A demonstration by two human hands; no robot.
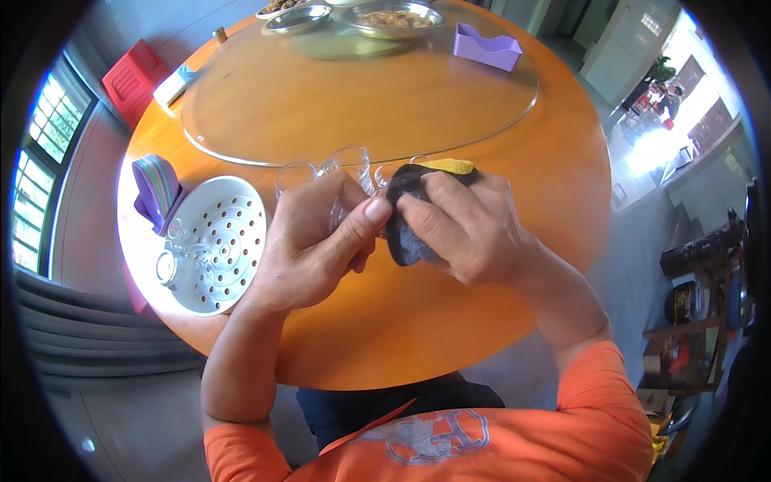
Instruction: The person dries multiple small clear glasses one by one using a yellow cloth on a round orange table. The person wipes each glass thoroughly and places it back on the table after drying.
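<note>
My right hand [467, 226] grips a folded grey, black and yellow cloth [415, 250] above the round wooden table. My left hand [322, 241] is closed around a clear glass [339, 215], mostly hidden by the fingers; its thumb meets the cloth's edge. Just beyond my hands stand several clear glass cups [352, 159], partly covered by my fingers and the cloth. To the left of my left forearm, a white perforated basket [244, 208] rests on the table and holds clear glass cups [174, 268], at least one lying on its side.
A glass turntable [361, 102] covers the table's far part, bearing metal bowls with food [394, 21] and a purple tray [488, 51]. A purple holder with striped contents [158, 193] stands beside the basket. A red plastic stool [135, 78] is beyond the table's left edge.
</note>
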